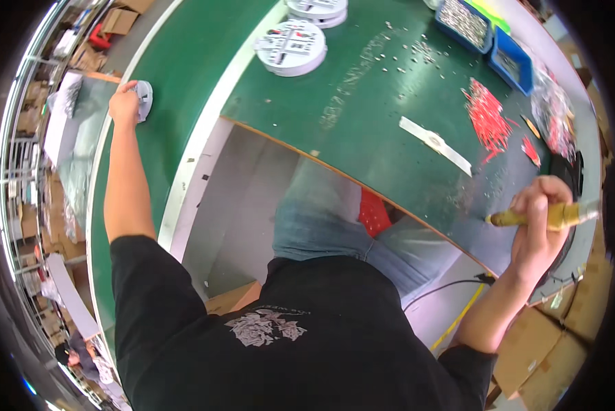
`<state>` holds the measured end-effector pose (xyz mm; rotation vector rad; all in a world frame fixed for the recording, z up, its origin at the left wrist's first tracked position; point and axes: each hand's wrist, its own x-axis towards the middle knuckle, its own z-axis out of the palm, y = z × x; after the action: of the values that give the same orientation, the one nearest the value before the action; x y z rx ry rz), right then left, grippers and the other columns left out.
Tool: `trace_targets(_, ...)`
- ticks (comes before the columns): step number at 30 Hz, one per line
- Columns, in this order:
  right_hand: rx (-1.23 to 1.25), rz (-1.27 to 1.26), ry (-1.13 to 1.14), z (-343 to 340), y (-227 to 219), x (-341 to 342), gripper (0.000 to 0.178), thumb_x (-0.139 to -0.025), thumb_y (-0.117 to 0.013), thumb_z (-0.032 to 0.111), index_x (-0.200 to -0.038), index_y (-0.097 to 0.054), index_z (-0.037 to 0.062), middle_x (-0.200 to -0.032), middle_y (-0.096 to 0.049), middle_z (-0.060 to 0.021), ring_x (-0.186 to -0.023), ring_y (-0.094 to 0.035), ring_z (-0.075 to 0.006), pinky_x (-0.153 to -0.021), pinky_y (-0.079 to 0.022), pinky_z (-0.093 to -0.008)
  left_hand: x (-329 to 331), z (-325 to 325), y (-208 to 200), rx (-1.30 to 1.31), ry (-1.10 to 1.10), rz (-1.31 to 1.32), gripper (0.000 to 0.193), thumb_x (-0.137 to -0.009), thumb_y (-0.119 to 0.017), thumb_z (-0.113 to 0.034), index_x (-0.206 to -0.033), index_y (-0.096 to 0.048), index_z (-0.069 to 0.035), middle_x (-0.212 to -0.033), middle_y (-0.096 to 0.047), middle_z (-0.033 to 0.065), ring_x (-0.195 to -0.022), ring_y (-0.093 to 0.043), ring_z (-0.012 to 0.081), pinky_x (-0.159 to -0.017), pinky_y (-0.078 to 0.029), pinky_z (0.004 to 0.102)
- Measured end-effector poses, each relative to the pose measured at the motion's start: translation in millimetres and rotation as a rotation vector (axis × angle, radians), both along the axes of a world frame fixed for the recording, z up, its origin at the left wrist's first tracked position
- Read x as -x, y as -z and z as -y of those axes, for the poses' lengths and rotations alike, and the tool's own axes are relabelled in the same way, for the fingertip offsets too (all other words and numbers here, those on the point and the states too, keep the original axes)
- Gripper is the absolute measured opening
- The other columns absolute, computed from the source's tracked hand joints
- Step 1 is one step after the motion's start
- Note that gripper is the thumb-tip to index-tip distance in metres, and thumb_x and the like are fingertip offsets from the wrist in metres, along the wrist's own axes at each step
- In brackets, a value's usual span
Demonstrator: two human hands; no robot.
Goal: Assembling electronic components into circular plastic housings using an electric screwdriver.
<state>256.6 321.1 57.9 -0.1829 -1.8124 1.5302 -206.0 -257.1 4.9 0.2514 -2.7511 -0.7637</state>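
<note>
Out at the far left, my left hand (123, 105) grips the edge of a round white plastic housing (143, 101), which rests on the green conveyor belt (184, 61). Its fingers are closed over the rim. On the right, above the green workbench (362, 137), my right hand (542, 226) is wrapped around a yellow-handled tool (563, 216); its dark end points left, and I cannot make out its exact kind. Nearest to that hand are a small bunch of red wires (531, 151) and a larger pile of red wires (487, 118).
More round white housings (294, 49) sit at the bench's far left corner. Blue bins (463, 26) of small metal parts stand at the far right, with loose parts scattered before them. A white strip (435, 142) lies mid-bench. Cardboard boxes (526, 349) stand at right.
</note>
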Motion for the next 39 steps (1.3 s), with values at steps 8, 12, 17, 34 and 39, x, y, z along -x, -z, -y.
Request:
trace_targets(8,0.020,0.746,0.131,15,-20,-41,0.017,-0.094,-0.066,0.009,-0.109,-0.067,-0.0002,-0.079,-0.061,-0.0012,-0.066,-0.056,-0.0075,-0.056,-0.043,-0.0240,-89,61,16,0.177,0.229,0.009,0.054,-0.096,-0.068,-0.027,-0.140,-0.055,0.002,-0.141,-0.058,0.0183,-0.130,-0.054,0.0296,-0.112,-0.038,0.0368)
trace_targets(12,-0.191,0.980,0.261,-6,-8,1,0.017,-0.091,-0.070,0.013,-0.105,-0.071,0.0041,-0.079,-0.065,-0.0006,-0.067,-0.059,-0.0080,-0.059,-0.045,-0.0253,-245,123,-22,0.319,0.141,0.298,0.066,-0.094,-0.068,-0.031,-0.150,-0.044,-0.004,-0.154,-0.042,0.0192,-0.141,-0.041,0.0330,-0.116,-0.033,0.0416)
trace_targets(17,-0.688,0.962,0.246,-15,12,23,0.020,-0.086,-0.073,0.016,-0.101,-0.072,0.0033,-0.076,-0.068,-0.0074,-0.069,-0.063,-0.0173,-0.065,-0.049,-0.0337,-257,121,5,0.119,0.098,0.286,0.064,-0.096,-0.067,-0.027,-0.150,-0.043,-0.005,-0.154,-0.040,0.0161,-0.141,-0.039,0.0311,-0.117,-0.030,0.0406)
trace_targets(34,-0.503,0.962,0.289,-22,18,23,0.020,-0.086,-0.075,0.017,-0.097,-0.071,0.0016,-0.077,-0.066,-0.0064,-0.070,-0.060,-0.0165,-0.069,-0.050,-0.0351,-215,-28,-47,-1.437,0.371,-0.251,0.070,-0.092,-0.066,-0.023,-0.152,-0.038,-0.003,-0.158,-0.032,0.0232,-0.143,-0.033,0.0458,-0.118,-0.026,0.0671)
trace_targets(39,-0.562,1.003,0.170,-6,16,22,0.022,-0.085,-0.074,0.019,-0.098,-0.071,0.0012,-0.075,-0.066,-0.0119,-0.069,-0.062,-0.0223,-0.068,-0.050,-0.0366,-220,-107,-59,-1.674,0.722,-0.083,0.078,-0.090,-0.066,-0.024,-0.156,-0.031,-0.004,-0.161,-0.026,0.0241,-0.146,-0.026,0.0479,-0.117,-0.024,0.0718)
